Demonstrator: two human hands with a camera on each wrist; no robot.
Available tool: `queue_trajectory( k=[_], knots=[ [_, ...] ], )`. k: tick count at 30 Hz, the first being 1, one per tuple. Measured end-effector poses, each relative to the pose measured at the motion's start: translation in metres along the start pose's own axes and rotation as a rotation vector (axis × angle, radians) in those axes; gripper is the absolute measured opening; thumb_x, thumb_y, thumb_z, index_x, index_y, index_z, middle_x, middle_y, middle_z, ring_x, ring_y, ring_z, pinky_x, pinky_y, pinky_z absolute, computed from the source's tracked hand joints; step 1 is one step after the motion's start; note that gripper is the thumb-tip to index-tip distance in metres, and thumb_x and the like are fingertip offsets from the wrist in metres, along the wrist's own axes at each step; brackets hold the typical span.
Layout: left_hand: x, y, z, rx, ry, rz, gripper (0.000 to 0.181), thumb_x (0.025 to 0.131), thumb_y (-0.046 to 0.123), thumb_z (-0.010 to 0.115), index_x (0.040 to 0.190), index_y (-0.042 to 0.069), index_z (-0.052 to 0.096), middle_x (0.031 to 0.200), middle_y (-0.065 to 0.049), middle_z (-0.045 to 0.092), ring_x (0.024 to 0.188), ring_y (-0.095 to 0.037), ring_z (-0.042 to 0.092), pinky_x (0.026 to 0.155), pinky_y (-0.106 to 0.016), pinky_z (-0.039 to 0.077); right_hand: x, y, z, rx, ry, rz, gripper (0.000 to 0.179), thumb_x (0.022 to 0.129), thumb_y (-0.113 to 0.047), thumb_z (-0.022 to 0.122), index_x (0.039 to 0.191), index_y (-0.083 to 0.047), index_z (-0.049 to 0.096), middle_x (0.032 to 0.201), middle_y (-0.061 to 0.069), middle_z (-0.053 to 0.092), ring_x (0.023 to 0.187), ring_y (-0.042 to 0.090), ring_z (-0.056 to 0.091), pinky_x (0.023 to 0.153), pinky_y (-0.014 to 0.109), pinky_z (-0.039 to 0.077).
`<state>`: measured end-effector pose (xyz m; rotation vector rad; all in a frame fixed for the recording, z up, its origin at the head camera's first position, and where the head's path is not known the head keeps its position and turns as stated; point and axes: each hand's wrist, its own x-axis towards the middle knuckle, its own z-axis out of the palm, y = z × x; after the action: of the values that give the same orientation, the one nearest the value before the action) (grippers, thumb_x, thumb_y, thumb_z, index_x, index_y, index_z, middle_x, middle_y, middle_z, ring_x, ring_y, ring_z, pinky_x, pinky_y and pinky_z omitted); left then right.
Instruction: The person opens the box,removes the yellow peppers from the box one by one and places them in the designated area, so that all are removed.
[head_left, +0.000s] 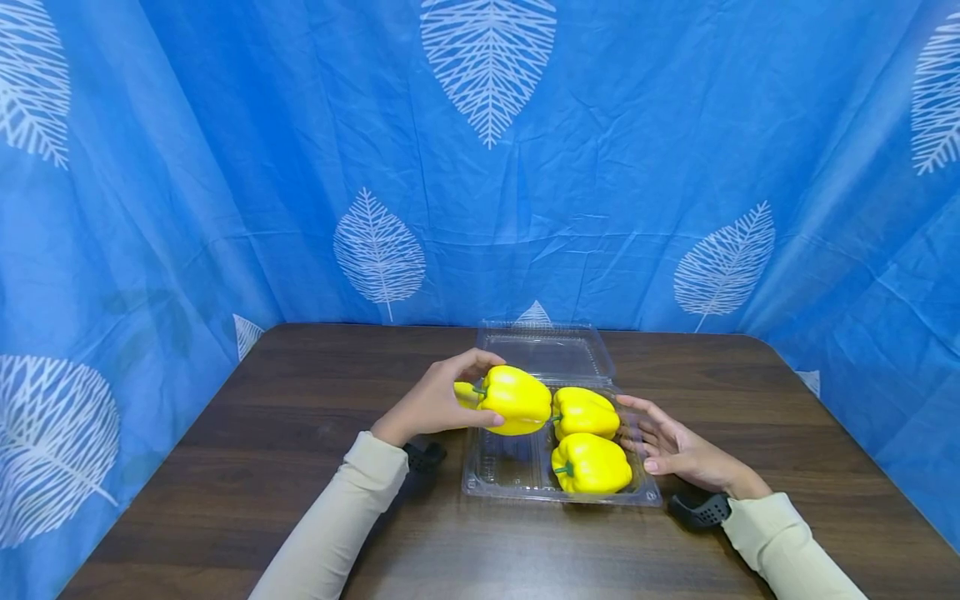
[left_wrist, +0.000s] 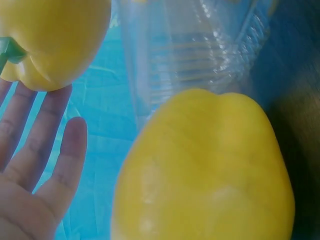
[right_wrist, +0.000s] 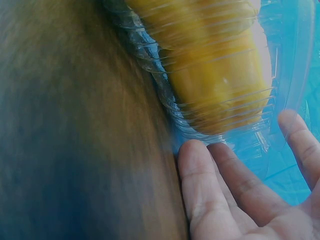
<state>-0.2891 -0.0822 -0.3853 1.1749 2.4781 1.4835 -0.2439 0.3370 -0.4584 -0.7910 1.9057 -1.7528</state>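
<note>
My left hand [head_left: 442, 400] grips a yellow bell pepper [head_left: 517, 402] by its sides, thumb in front and fingers behind. Its green stem faces left, and it is held over the left part of a clear plastic clamshell container [head_left: 487, 487]. Another yellow pepper [head_left: 465, 392] shows partly behind that hand; in the left wrist view a pepper [left_wrist: 205, 175] looms large below the held one. Two yellow peppers, one farther back [head_left: 585, 412] and one nearer [head_left: 592, 464], sit in the container's right part. My right hand [head_left: 686, 450] rests along its right wall with fingers extended, fingertips at the ribbed plastic.
The container's lid [head_left: 547, 354] lies folded back toward the far edge of the dark wooden table [head_left: 262, 467]. A blue curtain [head_left: 600, 208] with white leaf prints hangs behind and at both sides. Black straps [head_left: 701, 510] sit around the wrists.
</note>
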Motion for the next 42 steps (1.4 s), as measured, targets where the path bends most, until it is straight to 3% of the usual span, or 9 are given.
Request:
queue_trajectory(
  k=[4, 7, 13, 21, 29, 32, 38, 42],
  knots=[
    [-0.003, 0.003, -0.003, -0.045, 0.013, -0.007, 0.064, 0.085, 0.018, 0.088, 0.141, 0.002, 0.062, 0.133, -0.012, 0.07, 0.114, -0.027, 0.066, 0.104, -0.056, 0.057, 0.0, 0.0, 0.001, -0.005, 0.001, -0.005, 0.08, 0.105, -0.012, 0.067, 0.171, -0.022, 0.022, 0.174, 0.02, 0.025, 0.144, 0.001, 0.05, 0.115, 0.024, 0.045],
    [-0.005, 0.005, -0.005, -0.086, 0.023, -0.015, 0.064, 0.086, 0.018, 0.088, 0.142, 0.003, 0.062, 0.134, -0.012, 0.07, 0.115, -0.026, 0.066, 0.103, -0.051, 0.057, 0.0, -0.001, 0.001, -0.009, 0.001, -0.009, 0.08, 0.105, -0.012, 0.066, 0.171, -0.021, 0.022, 0.173, 0.035, 0.015, 0.145, 0.002, 0.05, 0.115, 0.024, 0.046],
    [-0.01, 0.006, -0.012, -0.185, 0.058, -0.024, 0.064, 0.087, 0.018, 0.087, 0.144, 0.002, 0.062, 0.137, -0.014, 0.068, 0.117, -0.03, 0.065, 0.102, -0.05, 0.056, 0.0, -0.002, 0.002, 0.001, 0.007, 0.004, 0.08, 0.105, -0.011, 0.067, 0.171, -0.021, 0.021, 0.174, 0.029, 0.019, 0.144, 0.002, 0.05, 0.115, 0.024, 0.046],
    [-0.015, 0.003, -0.019, -0.221, 0.074, -0.017, 0.066, 0.088, 0.02, 0.086, 0.145, 0.001, 0.06, 0.14, -0.016, 0.066, 0.121, -0.032, 0.064, 0.105, -0.051, 0.055, 0.001, -0.003, 0.003, -0.008, 0.007, 0.002, 0.079, 0.105, -0.013, 0.067, 0.17, -0.023, 0.023, 0.168, 0.048, 0.002, 0.143, 0.001, 0.051, 0.114, 0.024, 0.046],
    [-0.02, 0.001, -0.028, -0.238, 0.103, -0.033, 0.07, 0.088, 0.017, 0.085, 0.149, -0.003, 0.055, 0.143, -0.021, 0.063, 0.121, -0.036, 0.065, 0.108, -0.058, 0.055, 0.002, -0.003, 0.004, -0.007, 0.007, 0.008, 0.08, 0.105, -0.014, 0.068, 0.171, -0.023, 0.023, 0.167, 0.048, 0.001, 0.143, 0.0, 0.051, 0.114, 0.024, 0.047],
    [-0.022, 0.001, -0.034, -0.254, 0.107, -0.035, 0.071, 0.089, 0.016, 0.084, 0.15, -0.005, 0.053, 0.144, -0.023, 0.062, 0.122, -0.037, 0.065, 0.108, -0.06, 0.054, 0.001, -0.003, 0.004, -0.006, 0.014, 0.019, 0.08, 0.105, -0.013, 0.068, 0.171, -0.023, 0.023, 0.171, 0.042, 0.007, 0.143, 0.0, 0.051, 0.114, 0.024, 0.046],
    [-0.026, -0.002, -0.044, -0.229, 0.129, -0.053, 0.072, 0.089, 0.011, 0.082, 0.151, -0.006, 0.052, 0.144, -0.022, 0.061, 0.12, -0.036, 0.064, 0.107, -0.048, 0.056, 0.0, -0.003, 0.003, 0.004, 0.014, 0.03, 0.08, 0.105, -0.012, 0.067, 0.17, -0.024, 0.022, 0.175, 0.025, 0.019, 0.143, 0.0, 0.051, 0.115, 0.025, 0.046],
    [-0.028, -0.006, -0.05, -0.22, 0.142, -0.065, 0.072, 0.089, 0.01, 0.081, 0.152, -0.007, 0.051, 0.144, -0.022, 0.061, 0.122, -0.035, 0.063, 0.11, -0.052, 0.054, 0.0, -0.003, 0.002, 0.005, 0.018, 0.032, 0.08, 0.105, -0.012, 0.067, 0.17, -0.025, 0.023, 0.173, 0.014, 0.025, 0.143, 0.0, 0.051, 0.115, 0.025, 0.046]
  ],
)
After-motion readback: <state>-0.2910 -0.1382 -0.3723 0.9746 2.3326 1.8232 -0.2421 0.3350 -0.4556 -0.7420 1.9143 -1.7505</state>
